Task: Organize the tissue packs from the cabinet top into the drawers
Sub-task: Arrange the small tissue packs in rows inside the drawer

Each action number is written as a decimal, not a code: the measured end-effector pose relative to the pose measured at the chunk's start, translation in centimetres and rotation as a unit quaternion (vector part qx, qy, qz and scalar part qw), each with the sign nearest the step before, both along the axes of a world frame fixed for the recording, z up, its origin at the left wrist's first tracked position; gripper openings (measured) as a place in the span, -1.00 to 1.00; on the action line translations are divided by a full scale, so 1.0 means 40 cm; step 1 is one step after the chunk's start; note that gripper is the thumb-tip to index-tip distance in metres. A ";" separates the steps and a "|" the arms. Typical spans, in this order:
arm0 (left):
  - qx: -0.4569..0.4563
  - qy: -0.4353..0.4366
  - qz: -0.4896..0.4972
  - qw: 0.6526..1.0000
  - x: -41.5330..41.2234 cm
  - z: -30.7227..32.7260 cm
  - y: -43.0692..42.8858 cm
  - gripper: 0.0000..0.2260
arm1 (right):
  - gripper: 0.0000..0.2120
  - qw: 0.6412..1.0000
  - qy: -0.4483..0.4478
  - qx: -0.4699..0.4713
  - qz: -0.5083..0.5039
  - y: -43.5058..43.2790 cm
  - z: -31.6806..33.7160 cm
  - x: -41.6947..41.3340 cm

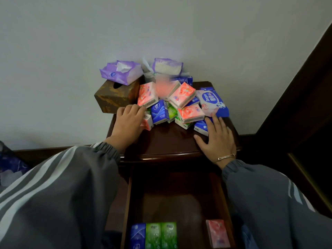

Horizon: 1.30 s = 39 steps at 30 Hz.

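Looking down from a head-worn camera on a dark wooden cabinet top point(167, 141) against a pale wall, with one drawer point(128, 203) standing open beneath it. The bottom edge cuts off the drawer's near end, so the packs lying there show only in part. They are a blue pack point(138, 235), two green packs point(153, 235) touching it side by side, and, well apart at the right, a lone pink pack point(217, 233). The drawer's inside is dim.

On the cabinet top a pile of tissue packs point(190, 114) (pink, blue and green, tumbled over one another) hides its own lower layers. A blurred pink pack point(162, 87) near the back is only a smear. Behind the pile are a brown tissue box point(115, 97) with a purple soft pack point(122, 71) on it and a second purple pack point(168, 66). At the right lies a blue-and-white wipes pack point(212, 103).

The left hand point(128, 123) lies back-up at the pile's left edge, fingers bent forward and tips touching the lower edge of a tilted pink pack point(147, 95). Its thumb is hidden, so whether it grasps anything cannot be told.

The right hand point(216, 139) lies flat and released on the wood, fingers straight and spread. Its fingertips touch a low blue pack point(201, 127) at the pile's right edge. A thin bracelet point(225, 157) circles that wrist. Grey striped sleeves point(62, 194) fill the lower corners.
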<state>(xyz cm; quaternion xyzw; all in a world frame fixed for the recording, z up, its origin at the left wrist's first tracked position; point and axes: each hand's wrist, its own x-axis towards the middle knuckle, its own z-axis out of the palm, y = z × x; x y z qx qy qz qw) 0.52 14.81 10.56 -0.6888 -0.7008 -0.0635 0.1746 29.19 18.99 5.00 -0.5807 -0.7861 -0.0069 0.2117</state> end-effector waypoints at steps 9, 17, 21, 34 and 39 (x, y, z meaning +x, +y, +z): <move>-0.150 -0.392 -0.049 0.907 -0.042 0.197 0.098 -0.65 | -0.32 0.999 0.005 0.035 -0.003 0.007 -0.010 -0.004; -0.285 -0.288 0.021 0.914 0.015 0.177 0.195 -0.64 | -0.34 0.999 0.010 0.035 -0.002 0.002 -0.009 -0.001; -0.269 -0.235 0.038 0.933 -0.001 0.156 0.198 -0.51 | -0.35 0.999 0.016 0.039 0.000 0.002 -0.011 0.001; -0.146 -0.406 0.062 0.900 0.015 0.104 0.117 -0.43 | -0.37 0.999 0.028 0.035 0.006 0.002 -0.012 0.002; -0.097 -0.534 0.107 0.833 0.016 0.098 0.068 -0.50 | -0.39 0.999 0.030 0.041 0.013 0.001 -0.009 0.003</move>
